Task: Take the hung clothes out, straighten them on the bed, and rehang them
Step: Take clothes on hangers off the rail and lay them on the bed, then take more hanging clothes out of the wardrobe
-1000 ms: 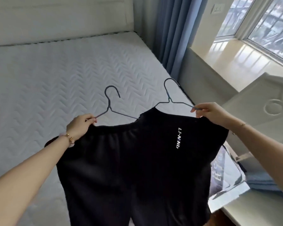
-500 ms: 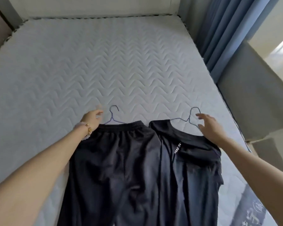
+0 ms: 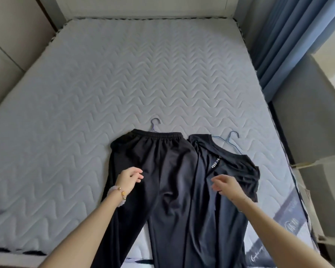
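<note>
Black trousers with an elastic waistband lie flat on the quilted grey mattress, a wire hanger's hook poking out above the waist. Beside them on the right lies a black T-shirt with white lettering, crumpled at the shoulder, on a blue wire hanger. My left hand, with a bracelet at the wrist, hovers over the trousers' left hip, fingers loose and holding nothing. Above the shirt's chest, my right hand is open too, fingers spread.
Blue curtains hang at the far right by a grey ledge. A pale wall panel borders the bed's left side and a headboard the far end. The mattress's printed label shows at the near right edge.
Both garments were carried on their hangers, laid on the mattress and let go. Both hands have since drawn back from the hangers toward me, over the cloth.
</note>
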`<state>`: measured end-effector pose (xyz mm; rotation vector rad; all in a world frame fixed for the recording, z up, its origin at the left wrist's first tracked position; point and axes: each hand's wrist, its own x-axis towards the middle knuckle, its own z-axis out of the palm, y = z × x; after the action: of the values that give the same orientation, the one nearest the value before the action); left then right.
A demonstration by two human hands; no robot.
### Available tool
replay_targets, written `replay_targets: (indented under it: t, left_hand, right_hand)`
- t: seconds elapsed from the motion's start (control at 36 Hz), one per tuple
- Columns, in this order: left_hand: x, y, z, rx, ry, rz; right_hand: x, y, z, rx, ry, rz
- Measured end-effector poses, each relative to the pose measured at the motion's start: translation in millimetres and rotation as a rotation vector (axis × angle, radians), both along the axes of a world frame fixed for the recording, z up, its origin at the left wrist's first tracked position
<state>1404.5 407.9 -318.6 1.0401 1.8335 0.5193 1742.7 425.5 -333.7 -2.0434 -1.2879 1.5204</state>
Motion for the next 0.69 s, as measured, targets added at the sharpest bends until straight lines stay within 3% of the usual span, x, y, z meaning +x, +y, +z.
replay_targets:
  t: [0.17, 0.36, 0.56, 0.69]
  left_hand:
    - [9.8, -139.8, 15.0, -0.150, -0.162, 0.173]
    - [9.4, -311.5, -3.9, -0.408, -0.254, 0.540]
    - [6.4, -429.4, -28.7, -0.433, -0.215, 0.905]
    - [12.9, -478.0, -21.8, -0.443, -0.332, 1.085]
  right_hand:
    - [-26.7, -92.7, -3.4, -0.212, 0.102, 0.109]
    - [-46.5, -184.7, -32.6, -0.450, 0.113, 0.250]
    - [-98.2, -206.4, -25.6, -0.521, 0.057, 0.440]
    - [-171.7, -206.3, -17.9, -0.488, 0.013, 0.643]
